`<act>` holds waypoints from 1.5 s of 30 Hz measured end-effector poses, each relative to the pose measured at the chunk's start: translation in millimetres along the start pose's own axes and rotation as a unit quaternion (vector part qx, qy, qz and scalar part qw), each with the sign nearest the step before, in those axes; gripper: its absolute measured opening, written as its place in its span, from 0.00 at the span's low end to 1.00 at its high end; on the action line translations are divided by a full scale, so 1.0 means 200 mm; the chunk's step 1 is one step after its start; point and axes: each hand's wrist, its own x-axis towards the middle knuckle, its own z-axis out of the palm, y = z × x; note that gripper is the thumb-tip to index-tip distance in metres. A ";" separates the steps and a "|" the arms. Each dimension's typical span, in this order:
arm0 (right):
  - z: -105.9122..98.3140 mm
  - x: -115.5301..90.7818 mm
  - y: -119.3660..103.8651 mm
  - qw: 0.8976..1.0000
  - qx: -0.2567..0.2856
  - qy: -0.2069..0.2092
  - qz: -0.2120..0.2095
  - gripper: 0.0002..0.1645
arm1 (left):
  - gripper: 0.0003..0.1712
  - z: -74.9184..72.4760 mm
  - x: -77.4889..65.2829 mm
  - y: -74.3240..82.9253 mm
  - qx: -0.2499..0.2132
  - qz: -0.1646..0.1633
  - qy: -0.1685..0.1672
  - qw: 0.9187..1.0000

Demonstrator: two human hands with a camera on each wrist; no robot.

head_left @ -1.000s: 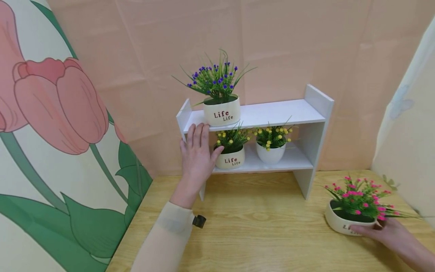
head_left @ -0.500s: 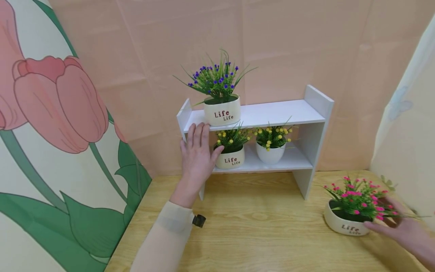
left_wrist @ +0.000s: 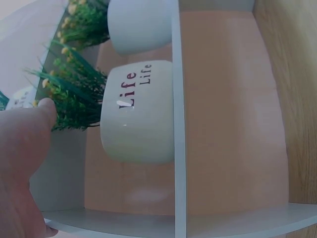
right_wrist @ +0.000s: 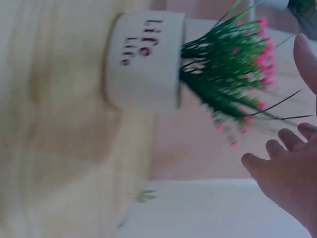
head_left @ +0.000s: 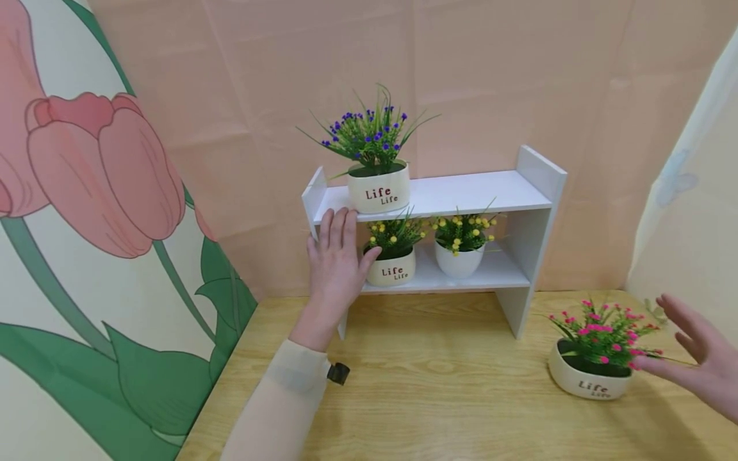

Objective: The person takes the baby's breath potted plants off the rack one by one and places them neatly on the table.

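Pink cloth (head_left: 461,83) hangs behind a wooden surface (head_left: 438,397) carrying a white shelf (head_left: 473,191): purple-flowered pot (head_left: 378,189) top left, two yellow-flowered pots (head_left: 459,262) below. Near the surface's right edge stands a pink-flowered pot (head_left: 588,378). The left hand (head_left: 337,262) lays straight fingers on the shelf's upper front edge; the right hand (head_left: 706,358), fingers spread, is just beside the pink-flowered pot. Between them the right wrist view shows a gap, the head view an overlap.

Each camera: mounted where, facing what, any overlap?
Head: on the head, facing forward and down at the white shelf; left hand and right hand show.
Left wrist: worn there, image sideways, facing the yellow-flowered Life pot; part of left hand shows.
Right wrist: worn there, image sideways, facing the pink-flowered pot; part of right hand shows.
Head and right wrist share that pot.
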 end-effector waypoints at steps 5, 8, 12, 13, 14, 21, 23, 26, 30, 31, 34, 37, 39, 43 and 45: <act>0.00 0.09 -0.16 0.999 -0.035 -0.011 -0.017 0.79 | 0.51 0.00 0.00 0.00 0.001 0.001 0.003 1.000; 0.01 0.14 -0.30 0.998 -0.060 -0.036 -0.009 0.77 | 0.51 0.00 0.00 0.00 0.005 0.001 0.003 1.000; 0.04 0.22 -0.50 0.994 -0.089 -0.065 -0.010 0.73 | 0.51 0.01 0.00 -0.01 0.006 0.002 0.000 1.000; 0.04 0.25 -0.55 0.993 -0.092 -0.070 -0.019 0.72 | 0.51 0.01 0.00 -0.01 0.007 0.002 -0.001 1.000; 0.05 0.27 -0.60 0.992 -0.097 -0.072 -0.024 0.72 | 0.51 0.01 0.00 -0.01 0.006 0.002 -0.001 1.000; 0.17 0.42 -0.91 0.988 -0.102 -0.084 -0.077 0.71 | 0.52 0.00 0.00 -0.01 0.008 0.003 0.006 1.000; 0.21 0.45 -0.99 0.987 -0.100 -0.088 -0.090 0.71 | 0.52 0.00 0.00 -0.01 0.010 0.004 0.009 1.000; 0.26 0.50 -1.08 0.984 -0.101 -0.098 -0.113 0.70 | 0.52 0.01 0.00 -0.01 0.012 0.006 0.014 1.000; 0.34 0.58 -1.17 0.975 -0.129 -0.099 -0.149 0.68 | 0.52 0.01 0.00 -0.01 0.012 0.008 0.016 1.000; 0.36 0.60 -1.19 0.973 -0.137 -0.099 -0.158 0.68 | 0.52 0.01 0.00 -0.01 0.012 0.009 0.015 1.000; 0.41 0.65 -1.22 0.963 -0.164 -0.092 -0.192 0.66 | 0.52 0.00 0.00 0.00 0.014 0.011 0.013 1.000; 0.46 0.71 -1.26 0.953 -0.182 -0.087 -0.226 0.65 | 0.52 0.00 0.00 0.00 0.016 0.013 0.018 1.000; 0.49 0.76 -1.28 0.945 -0.197 -0.080 -0.247 0.64 | 0.52 0.01 0.00 -0.01 0.016 0.014 0.023 1.000; 0.54 0.83 -1.32 0.931 -0.221 -0.072 -0.280 0.62 | 0.51 0.01 -0.01 -0.01 0.016 0.015 0.029 0.999; 0.57 0.86 -1.34 0.927 -0.229 -0.069 -0.290 0.62 | 0.51 0.00 -0.01 -0.01 0.018 0.016 0.029 0.999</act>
